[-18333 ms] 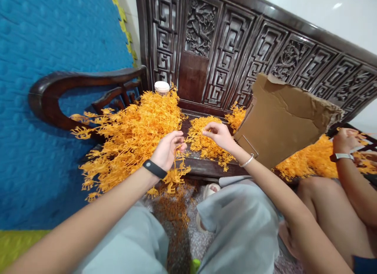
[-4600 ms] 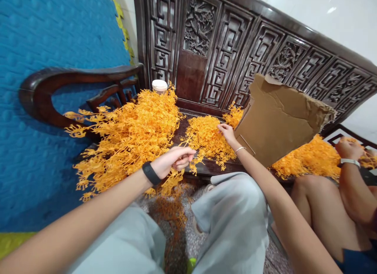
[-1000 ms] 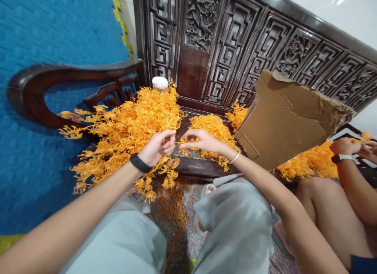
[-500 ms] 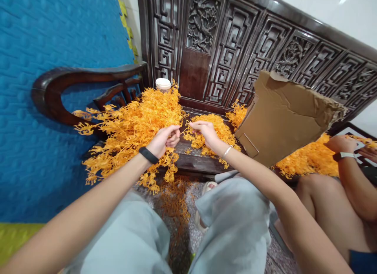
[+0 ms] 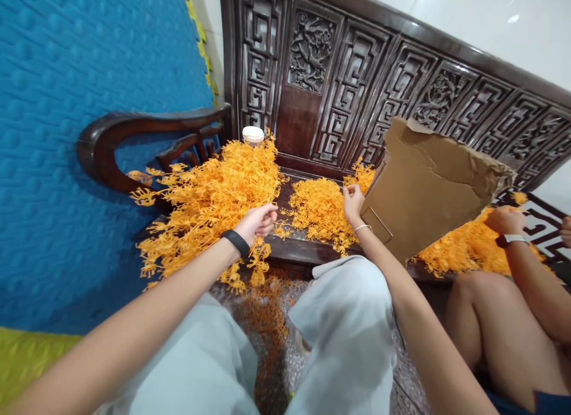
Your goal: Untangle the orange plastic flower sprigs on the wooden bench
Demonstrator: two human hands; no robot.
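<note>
My left hand is closed in a pinch at the right edge of a big tangled heap of orange plastic pieces. A thin bit of orange plastic shows at its fingertips; the rest is hidden by the fingers. My right hand has its thumb and fingers pressed together, beside the cardboard sheet and above the right side of a smaller orange pile. What it holds, if anything, is too small to make out. Both piles lie on a dark wooden bench.
A bent brown cardboard sheet stands on the bench to the right. Behind the big heap is a white-lidded tub. At far right, another person's hand is over more orange pieces. Orange scraps litter the floor.
My right hand has moved right, away from my left hand, to the cardboard's edge. My left hand stays pinched by the big heap. The view has shifted slightly.
</note>
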